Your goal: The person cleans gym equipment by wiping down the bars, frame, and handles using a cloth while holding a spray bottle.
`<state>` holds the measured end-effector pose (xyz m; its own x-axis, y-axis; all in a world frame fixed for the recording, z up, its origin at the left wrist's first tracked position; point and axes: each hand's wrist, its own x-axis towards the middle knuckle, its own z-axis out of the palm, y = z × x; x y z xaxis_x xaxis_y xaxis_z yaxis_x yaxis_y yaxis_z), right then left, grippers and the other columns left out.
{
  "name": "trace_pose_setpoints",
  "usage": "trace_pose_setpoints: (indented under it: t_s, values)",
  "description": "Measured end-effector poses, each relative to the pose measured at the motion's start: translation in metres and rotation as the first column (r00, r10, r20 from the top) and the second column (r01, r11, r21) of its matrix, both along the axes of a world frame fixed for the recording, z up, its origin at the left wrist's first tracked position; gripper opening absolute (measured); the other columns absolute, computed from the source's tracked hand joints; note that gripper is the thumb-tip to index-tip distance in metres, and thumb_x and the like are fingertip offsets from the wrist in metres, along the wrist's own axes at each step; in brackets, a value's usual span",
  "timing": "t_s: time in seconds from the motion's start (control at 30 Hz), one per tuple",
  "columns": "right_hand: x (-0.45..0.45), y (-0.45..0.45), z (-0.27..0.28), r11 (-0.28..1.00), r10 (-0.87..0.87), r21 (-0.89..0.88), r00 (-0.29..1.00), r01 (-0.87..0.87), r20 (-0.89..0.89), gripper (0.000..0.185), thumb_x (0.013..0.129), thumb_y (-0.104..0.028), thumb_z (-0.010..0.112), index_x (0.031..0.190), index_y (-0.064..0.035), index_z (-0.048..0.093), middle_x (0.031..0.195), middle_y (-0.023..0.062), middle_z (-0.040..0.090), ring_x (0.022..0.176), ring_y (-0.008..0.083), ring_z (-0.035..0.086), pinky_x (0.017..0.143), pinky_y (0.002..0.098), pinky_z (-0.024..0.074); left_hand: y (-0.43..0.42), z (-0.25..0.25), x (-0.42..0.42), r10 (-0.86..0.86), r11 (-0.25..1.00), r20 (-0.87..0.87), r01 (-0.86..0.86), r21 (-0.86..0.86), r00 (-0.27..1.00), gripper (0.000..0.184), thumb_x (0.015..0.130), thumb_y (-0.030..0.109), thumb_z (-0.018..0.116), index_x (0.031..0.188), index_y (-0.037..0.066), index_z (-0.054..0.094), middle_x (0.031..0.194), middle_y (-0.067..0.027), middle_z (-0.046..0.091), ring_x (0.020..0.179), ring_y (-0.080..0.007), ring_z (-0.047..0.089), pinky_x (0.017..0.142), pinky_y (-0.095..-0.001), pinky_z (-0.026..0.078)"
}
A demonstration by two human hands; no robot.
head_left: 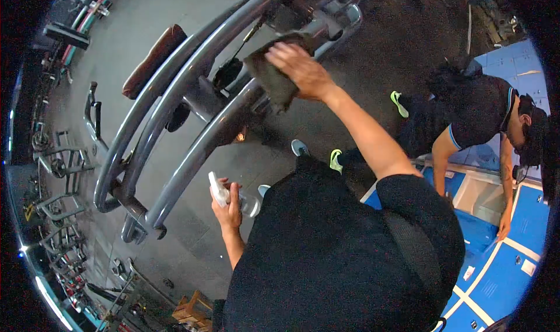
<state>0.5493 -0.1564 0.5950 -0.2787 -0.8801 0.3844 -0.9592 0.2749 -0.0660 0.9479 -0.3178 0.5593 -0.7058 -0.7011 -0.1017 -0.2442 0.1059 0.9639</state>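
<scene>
Gym floor (192, 244) spreads beneath grey machine tubing (204, 138). At twelve o'clock, the right grip (303, 72) holds a dark cloth (277, 90) against it, best with a flat palm; at eight o'clock, the left grip (227, 215) is closed around a spray bottle (219, 190).

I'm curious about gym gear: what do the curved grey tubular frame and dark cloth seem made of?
The curved grey tubular frame looks like glossy painted metal: bright highlights run along its tubes. The dark cloth looks like matte fabric, drooping softly; its fibre is unclear.
</scene>
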Motion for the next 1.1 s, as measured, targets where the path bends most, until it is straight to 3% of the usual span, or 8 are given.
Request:
trace_pose_setpoints:
  t_s: [0.07,0.53,0.6,0.67,0.7,0.77,0.93,1.1]
  values:
    - [-0.022,0.025,-0.026,0.934,-0.356,-0.038,0.921,0.355,-0.159,0.105,0.075,-0.019,0.077,0.163,-0.0054,0.022,0.166,0.0153,0.03,0.157,0.0308,0.024,0.129,0.0465,0.0189,0.002,0.0,0.0,0.011,1.0,0.053,-0.011,0.003,0.999,0.035,0.1,0.017,0.071,0.126,-0.001,0.056,0.093,-0.0088,0.07,0.09,-0.0167,0.071,0.079,-0.0302,0.054]
    - [-0.031,0.024,0.007,0.821,-0.571,-0.068,0.811,0.567,-0.127,0.133,0.066,-0.066,0.077,0.159,0.0088,0.018,0.166,0.0224,0.025,0.158,0.0355,0.018,0.13,0.0505,0.0126,0.014,0.008,-0.043,-0.027,0.999,0.039,0.028,-0.036,0.999,0.03,0.099,0.015,0.072,0.121,0.001,0.059,0.092,-0.0092,0.071,0.084,-0.0155,0.068,0.076,-0.0299,0.053]
    - [-0.034,0.016,0.021,0.8,-0.597,-0.06,0.78,0.597,-0.188,0.128,0.072,-0.076,0.069,0.155,0.0124,0.028,0.159,0.0279,0.035,0.154,0.0375,0.028,0.128,0.0516,0.0172,0.018,0.011,-0.032,0.0,1.0,0.054,0.001,-0.028,0.999,0.03,0.099,0.015,0.072,0.121,0.001,0.058,0.092,-0.009,0.071,0.084,-0.0151,0.068,0.077,-0.0299,0.053]
    - [-0.042,-0.001,0.042,0.617,-0.773,-0.034,0.613,0.786,0.164,0.124,0.075,-0.084,0.063,0.146,0.0164,0.041,0.147,0.0336,0.046,0.144,0.0394,0.041,0.124,0.0536,0.0226,0.021,0.016,-0.017,0.095,0.995,0.125,-0.09,-0.043,0.988,0.029,0.099,0.015,0.071,0.122,0.001,0.058,0.092,-0.0083,0.071,0.084,-0.0143,0.067,0.077,-0.0295,0.052]
    - [-0.058,-0.01,0.035,0.524,-0.849,-0.198,0.528,0.829,-0.035,0.12,0.075,-0.09,0.057,0.126,0.0185,0.059,0.121,0.0334,0.064,0.119,0.0444,0.061,0.112,0.0529,0.0402,0.02,0.014,-0.007,0.114,0.993,0.135,-0.113,-0.014,0.984,0.03,0.1,0.015,0.071,0.123,0.001,0.058,0.094,-0.0082,0.071,0.086,-0.0143,0.068,0.079,-0.0289,0.052]
    - [-0.098,-0.002,0.057,0.514,-0.823,0.171,0.427,0.84,0.375,0.108,0.072,-0.092,0.06,0.095,0.0122,0.076,0.1,0.0328,0.073,0.096,0.0467,0.073,0.086,0.0483,0.0579,0.021,0.01,0.013,0.158,0.987,0.129,-0.159,-0.006,0.979,0.031,0.1,0.016,0.071,0.123,0.001,0.057,0.095,-0.0085,0.072,0.087,-0.0145,0.068,0.079,-0.0286,0.052]
    - [-0.214,0.027,-0.004,0.921,-0.216,0.048,0.404,0.387,0.889,0.087,0.071,-0.076,0.078,0.103,0.0042,0.079,0.102,0.0138,0.078,0.098,0.0247,0.073,0.092,0.0397,0.0535,0.017,-0.003,0.034,0.249,0.968,0.141,-0.249,-0.018,0.958,0.033,0.101,0.018,0.069,0.125,0.0,0.056,0.095,-0.0094,0.073,0.088,-0.0148,0.069,0.08,-0.0288,0.051]
    - [-0.143,0.021,0.015,0.653,-0.673,0.109,0.508,0.749,0.538,0.077,0.089,-0.069,0.065,0.1,0.0062,0.077,0.103,0.0239,0.077,0.1,0.0342,0.075,0.094,0.0401,0.0538,0.004,0.007,0.006,0.042,0.996,0.115,-0.033,-0.082,0.992,0.034,0.101,0.021,0.07,0.124,-0.001,0.058,0.094,-0.0093,0.072,0.087,-0.0163,0.07,0.079,-0.0304,0.053]
